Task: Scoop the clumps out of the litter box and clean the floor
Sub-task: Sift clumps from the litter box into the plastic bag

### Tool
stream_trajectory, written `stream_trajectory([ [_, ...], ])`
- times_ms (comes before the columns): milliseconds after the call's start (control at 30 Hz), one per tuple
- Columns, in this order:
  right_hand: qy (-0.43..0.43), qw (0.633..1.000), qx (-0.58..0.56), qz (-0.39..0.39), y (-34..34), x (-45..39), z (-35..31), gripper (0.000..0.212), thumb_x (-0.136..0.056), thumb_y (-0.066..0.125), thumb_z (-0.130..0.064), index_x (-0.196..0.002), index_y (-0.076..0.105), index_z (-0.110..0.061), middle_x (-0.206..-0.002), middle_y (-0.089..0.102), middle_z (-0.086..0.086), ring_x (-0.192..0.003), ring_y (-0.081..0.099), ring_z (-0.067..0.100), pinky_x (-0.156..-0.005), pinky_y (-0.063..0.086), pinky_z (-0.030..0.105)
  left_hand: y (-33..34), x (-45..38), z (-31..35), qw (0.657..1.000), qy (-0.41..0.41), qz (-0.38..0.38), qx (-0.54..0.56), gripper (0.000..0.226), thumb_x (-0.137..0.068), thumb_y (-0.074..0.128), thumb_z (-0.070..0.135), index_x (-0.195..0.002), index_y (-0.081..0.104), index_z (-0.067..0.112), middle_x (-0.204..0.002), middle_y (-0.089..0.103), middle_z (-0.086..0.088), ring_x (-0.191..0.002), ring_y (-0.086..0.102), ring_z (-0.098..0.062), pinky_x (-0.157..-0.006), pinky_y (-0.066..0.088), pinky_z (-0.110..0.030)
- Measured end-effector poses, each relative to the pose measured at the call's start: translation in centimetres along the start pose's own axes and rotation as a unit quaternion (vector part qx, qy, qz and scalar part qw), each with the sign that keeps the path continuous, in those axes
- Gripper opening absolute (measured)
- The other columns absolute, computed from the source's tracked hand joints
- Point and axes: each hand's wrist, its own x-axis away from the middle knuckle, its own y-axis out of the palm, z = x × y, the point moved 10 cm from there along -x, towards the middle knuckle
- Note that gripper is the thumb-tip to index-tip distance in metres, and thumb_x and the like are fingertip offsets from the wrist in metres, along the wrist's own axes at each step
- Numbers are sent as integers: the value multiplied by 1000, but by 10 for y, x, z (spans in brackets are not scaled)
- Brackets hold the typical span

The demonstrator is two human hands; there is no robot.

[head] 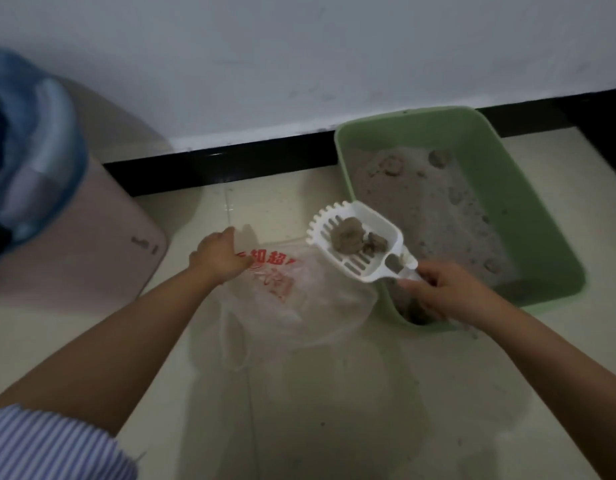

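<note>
A green litter box (pixel 528 216) filled with grey litter sits on the floor by the wall. My right hand (pixel 441 289) grips the handle of a white slotted scoop (pixel 348 230), which carries grey clumps (pixel 351 235). The scoop hovers over the box's left edge, just above a thin clear plastic bag (pixel 299 303) with red print lying on the tiles. My left hand (pixel 218 252) pinches the bag's far left edge. More clumps (pixel 438 157) lie in the litter at the back of the box.
A pink bin (pixel 102 237) lined with a blue bag (pixel 33 150) stands at the left against the wall. A black skirting board (pixel 230 166) runs along the wall's base. Pale floor tiles (pixel 334 410) with a few litter grains stretch toward me.
</note>
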Motion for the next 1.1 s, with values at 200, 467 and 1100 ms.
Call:
stream_trajectory([
  [200, -55, 981, 172, -71, 45, -7, -32, 30, -91, 53, -30, -89, 63, -1, -75, 54, 8, -62, 51, 17, -53, 32, 23, -5, -2, 5, 996, 21, 45, 69, 31, -96, 43, 20, -98, 65, -2, -97, 66, -21, -78, 59, -31, -70, 42, -29],
  [467, -39, 901, 430, 32, 61, -3, -74, 21, -89, 52, -14, -106, 61, -7, -103, 66, 10, -92, 66, 26, -74, 49, 31, -5, 2, 32, 991, 79, 57, 90, 26, -97, 42, 16, -75, 52, 6, -76, 51, -11, -75, 47, -22, -66, 33, -25],
  [1100, 100, 926, 340, 131, -98, 27, 39, 33, -92, 48, -30, -116, 58, -10, -112, 65, 19, -106, 60, 33, -82, 46, 34, 8, 41, 145, 966, 237, 102, -15, 58, -97, 39, 24, -146, 19, 1, -156, 14, -14, -145, 10, -24, -117, 8, -29],
])
